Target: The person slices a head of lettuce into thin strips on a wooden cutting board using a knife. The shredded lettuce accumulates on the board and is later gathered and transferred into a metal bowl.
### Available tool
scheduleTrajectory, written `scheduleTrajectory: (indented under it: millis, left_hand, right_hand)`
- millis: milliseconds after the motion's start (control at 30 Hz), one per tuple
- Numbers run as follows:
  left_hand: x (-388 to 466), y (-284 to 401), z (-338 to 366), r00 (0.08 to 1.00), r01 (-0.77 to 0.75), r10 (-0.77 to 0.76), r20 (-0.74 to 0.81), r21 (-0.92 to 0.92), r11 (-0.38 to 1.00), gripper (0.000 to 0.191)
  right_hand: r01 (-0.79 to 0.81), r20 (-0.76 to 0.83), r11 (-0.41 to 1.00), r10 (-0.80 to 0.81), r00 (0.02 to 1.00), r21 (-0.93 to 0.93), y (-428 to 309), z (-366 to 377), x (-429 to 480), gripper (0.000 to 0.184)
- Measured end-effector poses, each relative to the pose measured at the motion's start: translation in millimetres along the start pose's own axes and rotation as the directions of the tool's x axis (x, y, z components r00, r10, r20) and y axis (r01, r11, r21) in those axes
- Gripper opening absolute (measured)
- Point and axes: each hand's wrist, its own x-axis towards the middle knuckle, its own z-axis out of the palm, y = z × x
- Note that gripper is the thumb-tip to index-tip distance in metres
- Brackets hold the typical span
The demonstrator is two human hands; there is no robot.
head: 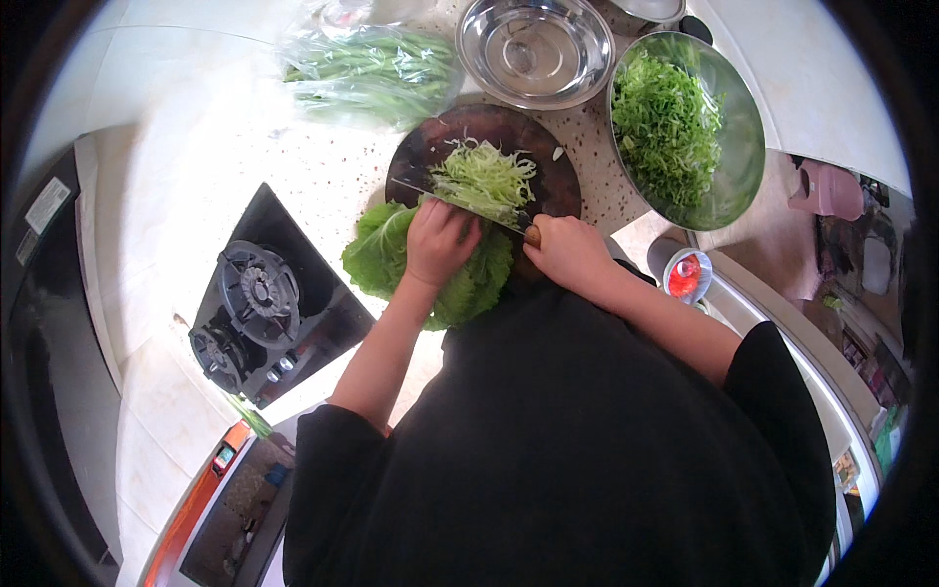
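Observation:
My right hand (568,249) is closed around the wooden handle of a kitchen knife (458,203), whose blade lies across the round dark wooden chopping board (559,180). My left hand (440,242) presses on green leafy lettuce-like leaves (378,246), its fingertips close beside the blade. The leaves overhang the board's near left edge. Beyond the blade lies a heap of pale green shreds (484,174), with a small white piece near the board's right edge. Shredded greens (664,125) fill much of a large steel bowl (742,161) at the right.
A shallow steel basin (528,51) stands behind the board. Left of it lies a clear plastic bag of long green beans (374,70). A gas hob (279,293) is at the left. At the right, below the big bowl, is a lined bin (682,271) holding something red.

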Motion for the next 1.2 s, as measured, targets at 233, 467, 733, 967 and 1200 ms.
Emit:
scheduleTrajectory:
  millis: [233,467,733,967,1200]
  left_hand:
    - [-7,20,-10,0.999,0.018,-0.016,-0.042,0.044,0.999,0.017]
    - [-5,14,-3,0.999,0.031,-0.031,-0.01,0.054,0.998,0.027]
    - [-10,9,2,0.999,0.032,-0.031,-0.021,0.051,0.998,0.027]
    - [-10,5,7,0.998,0.053,-0.052,-0.044,0.026,0.998,0.022]
    - [-14,4,7,0.997,0.061,-0.061,-0.041,0.01,0.998,0.023]
  right_hand:
    - [0.02,-0.003,0.993,-0.019,1.0,0.12,9,-18,-14,0.028]
    - [-0.03,0.042,1.0,0.029,0.999,0.008,-7,-42,-62,0.026]
    - [-0.042,0.059,0.999,0.042,0.997,-0.001,-11,-36,-57,0.023]
    - [-0.047,0.054,0.999,0.048,0.997,-0.015,-8,-10,-18,0.025]
    - [-0.026,0.002,0.999,0.026,1.0,0.039,-2,-13,-21,0.028]
